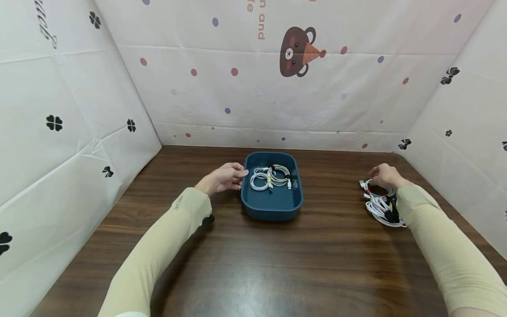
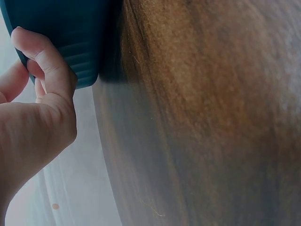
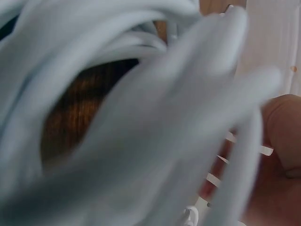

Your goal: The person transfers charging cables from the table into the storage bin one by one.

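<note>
A dark blue plastic bin [image 1: 272,213] stands on the table with coiled white cables [image 1: 259,181] inside. My left hand [image 1: 225,178] holds the bin's left rim, thumb over the edge and fingers against the outer wall. In the left wrist view that hand [image 2: 42,94] has bent fingers at the blue wall [image 2: 80,52]. On the right, my right hand [image 1: 386,176] reaches down to a pile of white coiled cables [image 1: 381,208], fingertips right at the upper coil. I cannot tell whether those fingers grip it. White cable loops [image 3: 117,141] fill the right wrist view, blurred, partly hiding the hand [image 3: 282,155].
The dark wood table [image 1: 253,264] runs back to a white patterned sheet [image 1: 253,97]. Similar white sheets form walls at the left [image 1: 79,145] and right [image 1: 467,132]. Brown table surface lies between the bin and the right-hand cable pile.
</note>
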`<state>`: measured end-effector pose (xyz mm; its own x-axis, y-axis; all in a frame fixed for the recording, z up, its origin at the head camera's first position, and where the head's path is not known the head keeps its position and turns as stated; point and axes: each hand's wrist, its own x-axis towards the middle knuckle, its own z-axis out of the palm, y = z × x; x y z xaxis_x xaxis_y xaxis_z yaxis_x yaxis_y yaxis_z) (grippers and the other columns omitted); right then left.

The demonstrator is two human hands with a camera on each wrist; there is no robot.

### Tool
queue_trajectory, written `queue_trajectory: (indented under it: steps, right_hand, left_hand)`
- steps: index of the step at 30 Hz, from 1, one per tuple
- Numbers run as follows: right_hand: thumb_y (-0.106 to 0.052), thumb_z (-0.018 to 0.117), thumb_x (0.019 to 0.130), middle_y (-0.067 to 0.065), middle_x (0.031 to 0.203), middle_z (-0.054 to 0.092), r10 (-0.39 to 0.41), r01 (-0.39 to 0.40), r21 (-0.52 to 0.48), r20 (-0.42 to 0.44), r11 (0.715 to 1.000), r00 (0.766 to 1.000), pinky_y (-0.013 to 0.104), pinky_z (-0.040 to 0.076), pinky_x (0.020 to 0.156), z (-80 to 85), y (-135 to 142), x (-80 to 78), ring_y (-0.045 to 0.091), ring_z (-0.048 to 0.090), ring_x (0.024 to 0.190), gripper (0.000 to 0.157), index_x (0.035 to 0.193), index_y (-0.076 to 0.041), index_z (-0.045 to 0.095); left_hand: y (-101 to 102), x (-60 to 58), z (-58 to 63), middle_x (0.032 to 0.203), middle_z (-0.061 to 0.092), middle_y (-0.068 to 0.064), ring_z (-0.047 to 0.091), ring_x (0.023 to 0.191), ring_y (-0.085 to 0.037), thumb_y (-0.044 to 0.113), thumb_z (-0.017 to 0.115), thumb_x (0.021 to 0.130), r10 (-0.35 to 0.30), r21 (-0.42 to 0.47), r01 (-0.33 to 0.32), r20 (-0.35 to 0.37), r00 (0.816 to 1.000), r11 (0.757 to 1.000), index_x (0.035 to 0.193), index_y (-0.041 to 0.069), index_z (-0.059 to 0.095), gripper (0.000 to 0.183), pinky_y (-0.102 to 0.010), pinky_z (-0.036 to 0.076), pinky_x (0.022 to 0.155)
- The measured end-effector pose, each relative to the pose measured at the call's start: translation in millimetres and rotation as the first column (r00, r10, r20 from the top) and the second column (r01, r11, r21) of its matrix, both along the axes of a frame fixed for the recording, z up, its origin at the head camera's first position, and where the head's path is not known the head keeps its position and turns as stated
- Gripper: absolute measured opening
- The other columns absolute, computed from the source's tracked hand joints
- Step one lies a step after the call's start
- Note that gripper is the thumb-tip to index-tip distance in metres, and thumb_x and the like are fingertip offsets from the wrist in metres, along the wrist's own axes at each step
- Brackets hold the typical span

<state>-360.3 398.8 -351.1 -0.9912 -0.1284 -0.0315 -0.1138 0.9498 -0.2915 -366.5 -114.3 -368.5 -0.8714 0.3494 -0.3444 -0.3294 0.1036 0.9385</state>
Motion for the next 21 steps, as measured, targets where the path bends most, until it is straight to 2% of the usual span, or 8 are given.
queue_trajectory:
  steps: [4, 17, 21]
  right_hand:
    - [-0.005, 0.065, 0.076, 0.032, 0.101, 0.064, -0.007, 0.007, 0.007, -0.014, 1.0, 1.0, 0.053, 0.046, 0.083, -0.4, -0.9, -0.2, 0.05, 0.057, 0.095, 0.035, 0.104, 0.015, 0.061]
    - [-0.006, 0.059, 0.079, 0.031, 0.101, 0.065, -0.042, 0.042, -0.002, -0.055, 0.999, 0.998, 0.056, 0.044, 0.087, 2.3, -4.0, -1.8, 0.053, 0.054, 0.101, 0.024, 0.095, 0.009, 0.068]
    - [-0.005, 0.058, 0.079, 0.033, 0.104, 0.064, -0.039, 0.039, -0.003, -0.047, 0.999, 0.998, 0.055, 0.045, 0.086, 4.3, -4.5, -0.9, 0.054, 0.053, 0.102, 0.026, 0.099, 0.011, 0.066]
  left_hand:
    - [-0.4, -0.2, 0.0, 0.081, 0.053, -0.005, 0.051, 0.067, -0.018, 0.016, 0.057, 0.097, 0.0, 0.002, 0.0, 0.0, 1.0, 1.0, 0.098, 0.012, 0.049, 0.01, -0.026, 0.052, 0.061]
    - [0.0, 0.1, 2.9, 0.081, 0.053, -0.005, 0.051, 0.068, -0.018, 0.017, 0.057, 0.097, -0.003, -0.005, 0.003, 0.008, 1.0, 1.0, 0.099, 0.012, 0.049, 0.01, -0.027, 0.052, 0.061]
    - [0.4, 0.2, 2.8, 0.08, 0.053, -0.005, 0.051, 0.066, -0.018, 0.017, 0.057, 0.097, -0.003, -0.003, 0.003, 0.009, 1.0, 1.0, 0.098, 0.012, 0.048, 0.01, -0.027, 0.052, 0.06]
